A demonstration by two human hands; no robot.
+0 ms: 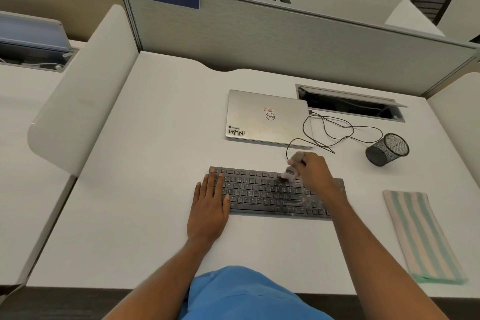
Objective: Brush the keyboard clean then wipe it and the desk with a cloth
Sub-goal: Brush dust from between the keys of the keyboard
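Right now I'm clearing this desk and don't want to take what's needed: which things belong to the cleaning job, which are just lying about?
For the job: keyboard, brush gripped by the right hand, left hand resting on the keyboard's left end, striped cloth, desk.
Lying about: closed laptop, black cable, mesh pen cup.

One head-worn view — looking forward and steeply down, close over the desk and both forearms.
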